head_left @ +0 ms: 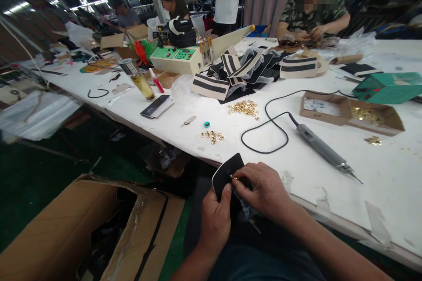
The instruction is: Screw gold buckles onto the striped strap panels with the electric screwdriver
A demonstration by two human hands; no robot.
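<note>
My left hand [216, 215] grips a black flat piece with a pale edge [227, 171], tilted up over my lap at the table's edge. Against its face, my right hand [263, 186] pinches a small gold metal fitting [234, 178] between thumb and fingertips. Crumpled clear plastic [243, 206] hangs below the piece. Just beyond my hands lie a few gold rings [213, 135], a small blue round lid or dish [207, 124] and a larger heap of gold fittings [244, 108]. To the right rests a grey corded electric screwdriver [323, 147].
A pile of black and beige striped pieces [211, 86] lies farther back, beside a green-panelled machine [174, 58]. Small cardboard boxes [325, 114] and a green power unit [389, 88] stand right. A large open carton [75, 210] is at lower left. A co-worker [313, 19] sits opposite.
</note>
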